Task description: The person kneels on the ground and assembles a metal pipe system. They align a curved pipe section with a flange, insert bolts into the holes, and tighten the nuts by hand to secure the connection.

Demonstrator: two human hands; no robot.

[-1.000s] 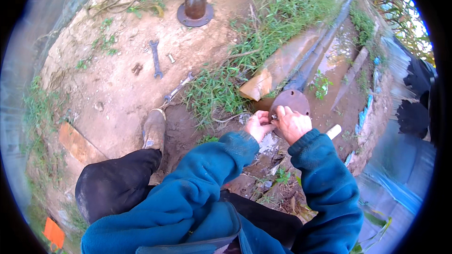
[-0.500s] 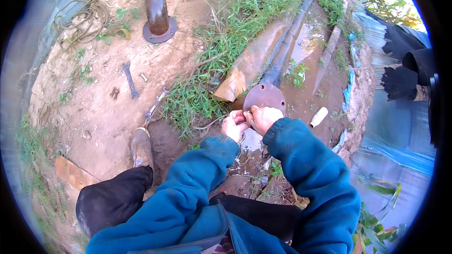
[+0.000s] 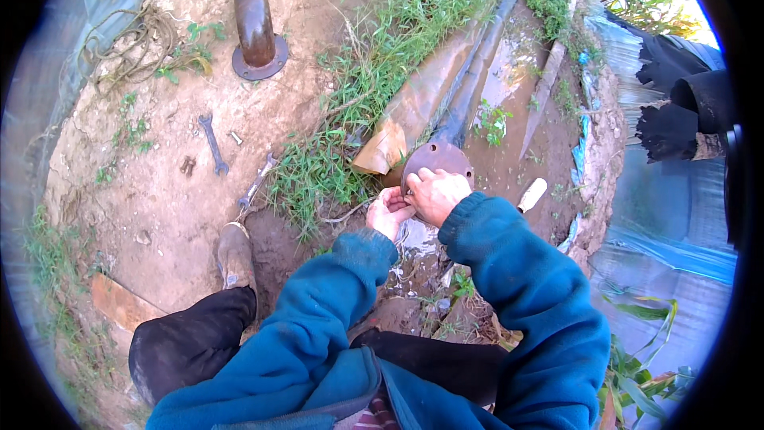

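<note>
The right hand (image 3: 439, 195) lies against the lower part of the flange (image 3: 436, 159), fingers curled narrow over it. The left hand (image 3: 387, 213) is just beside it at 9 o'clock, fingertips brought close together at the flange's lower edge. The fingers cover whatever may be between them, so I cannot tell whether either hand grips anything.

Clock directions are taken from the hands. The flange, round, rusty and drilled with holes, is at 1 o'clock, at the near end of a dark pipe (image 3: 463, 105) running off the same way. Timber (image 3: 383, 151) is near at 11 o'clock, with grass (image 3: 318, 163) beyond. A pale handle (image 3: 533, 193) lies at 3 o'clock.

Farther out, a boot (image 3: 235, 253) is between 8 and 9. Two wrenches (image 3: 212, 145) and a bolt (image 3: 235, 138) lie between 9 and 10, rope (image 3: 139, 44) at 10, and a flanged stub (image 3: 255, 24) between 10 and 11.
</note>
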